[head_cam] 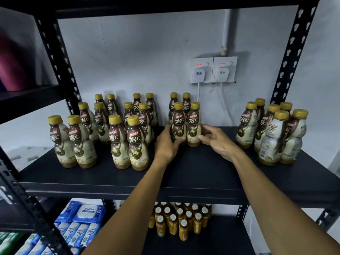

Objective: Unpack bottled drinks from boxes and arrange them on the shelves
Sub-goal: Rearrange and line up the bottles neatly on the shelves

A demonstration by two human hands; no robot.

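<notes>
- Brown-and-cream plastic coffee bottles with gold screw caps, a front pair standing upright and touching side by side, sit mid-depth on the black metal shelf board, bracketed by both hands.
- Left hand wraps the left bottle's lower body, fingers curled under its front; right hand presses fingertips on the right bottle's base, palm loosely spread, so both bottles are grasped between the two hands.
- Risk, as I judge it: tall, narrow-waisted bottles tip easily; an uneven push from either hand could rock the pair backward into the two bottles just behind the grip.
- A toppled bottle might roll toward the white power cables hanging behind and to the right of the grip.
- Sliding too far left could knock the neighbouring double row near the left wrist.
- Labels face forward, glossy shrink sleeves, caps sealed.
- Right of the grip, well apart, a tight cluster stands with labels turned unevenly.
</notes>
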